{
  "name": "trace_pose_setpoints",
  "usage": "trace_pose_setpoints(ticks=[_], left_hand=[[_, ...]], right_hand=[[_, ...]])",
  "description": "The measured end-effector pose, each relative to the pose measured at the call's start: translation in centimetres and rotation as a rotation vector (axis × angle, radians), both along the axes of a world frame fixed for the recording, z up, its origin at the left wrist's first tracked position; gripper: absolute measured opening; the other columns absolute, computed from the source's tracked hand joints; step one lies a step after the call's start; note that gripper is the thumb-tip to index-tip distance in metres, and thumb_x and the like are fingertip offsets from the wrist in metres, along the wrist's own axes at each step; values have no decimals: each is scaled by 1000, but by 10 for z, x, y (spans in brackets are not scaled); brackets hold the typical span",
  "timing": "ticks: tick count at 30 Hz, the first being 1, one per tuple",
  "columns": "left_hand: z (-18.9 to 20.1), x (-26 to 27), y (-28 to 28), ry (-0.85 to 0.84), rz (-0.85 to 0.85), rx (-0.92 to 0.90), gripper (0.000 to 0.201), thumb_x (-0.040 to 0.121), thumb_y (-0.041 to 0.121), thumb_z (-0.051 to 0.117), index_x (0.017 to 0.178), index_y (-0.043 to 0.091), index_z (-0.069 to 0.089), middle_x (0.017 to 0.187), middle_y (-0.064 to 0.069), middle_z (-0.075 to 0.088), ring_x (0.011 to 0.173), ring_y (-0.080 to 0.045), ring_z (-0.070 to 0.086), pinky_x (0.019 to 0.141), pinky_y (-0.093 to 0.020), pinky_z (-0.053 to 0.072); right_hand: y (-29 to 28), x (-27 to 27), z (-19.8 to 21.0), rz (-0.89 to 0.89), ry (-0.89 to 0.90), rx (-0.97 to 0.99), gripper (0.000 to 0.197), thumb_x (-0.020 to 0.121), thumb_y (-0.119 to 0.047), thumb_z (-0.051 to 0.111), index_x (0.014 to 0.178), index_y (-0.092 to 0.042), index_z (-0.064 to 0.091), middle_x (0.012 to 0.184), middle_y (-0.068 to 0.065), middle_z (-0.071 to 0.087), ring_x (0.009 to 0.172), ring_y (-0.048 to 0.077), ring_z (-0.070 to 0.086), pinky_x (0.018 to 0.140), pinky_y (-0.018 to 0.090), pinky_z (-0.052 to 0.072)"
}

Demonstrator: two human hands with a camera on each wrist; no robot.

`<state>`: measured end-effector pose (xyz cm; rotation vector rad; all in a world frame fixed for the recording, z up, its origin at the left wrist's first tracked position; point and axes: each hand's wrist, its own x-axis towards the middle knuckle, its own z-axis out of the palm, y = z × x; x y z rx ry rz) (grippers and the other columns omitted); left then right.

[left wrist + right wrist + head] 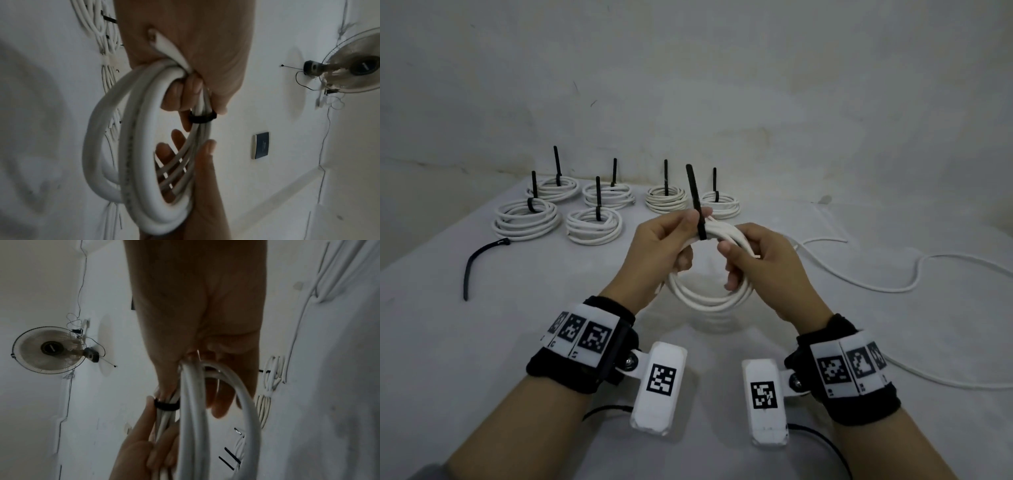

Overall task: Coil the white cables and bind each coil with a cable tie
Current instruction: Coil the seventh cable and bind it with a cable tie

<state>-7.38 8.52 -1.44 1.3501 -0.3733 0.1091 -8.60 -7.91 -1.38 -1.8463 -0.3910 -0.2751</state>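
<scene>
**A:** Starting from the head view, how far along are we looking?

**B:** Six bound coils (592, 205) are sitting at the far side of the table (482, 342), each with a black tie tail sticking up. A seventh coil (710, 274) is being held up in mid-air above the table, between both hands. The left hand (664, 246) is pinching the coil beside the black cable tie (697, 202) wrapped round it; the right hand (756, 263) is curling its fingers round the strands just on the other side.

**A:** And what is remaining?

**B:** A loose white cable (893, 274) is lying uncoiled to the right, and a spare tie (479, 263) is waiting on the left. So I am judging at least one more coil is left.

**A:** Is the left wrist view adding anything?

**B:** It is showing the tie (202, 117) looped fully round the gathered strands of the coil (144, 162), with the left fingers (180, 97) gripping just above it. The band is looking snug, though I cannot tell whether it is pulled fully tight.

**A:** The right wrist?

**B:** Same band (166, 405), seen from the other side, and the right hand (195, 321) is clasping the coil (197, 418) near it.
</scene>
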Motion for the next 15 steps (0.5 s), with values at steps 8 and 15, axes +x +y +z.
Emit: trace_pose_setpoints(ticks=[8, 15], left_hand=[[1, -4, -4, 200, -186, 66, 46, 92, 51, 30, 81, 11, 50, 49, 5, 36, 46, -10, 44, 60, -26, 45], [1, -6, -13, 66, -96, 220, 30, 103, 23, 30, 104, 14, 59, 79, -9, 58, 73, -14, 56, 71, -30, 46]], right_hand=[[-5, 2, -1, -83, -19, 167, 13, 91, -16, 61, 102, -10, 65, 65, 0, 61, 46, 16, 59, 51, 30, 48], [-3, 0, 0, -261, -177, 3, 36, 81, -43, 64, 113, -28, 55, 115, -6, 54, 93, -2, 56, 72, 6, 43]])
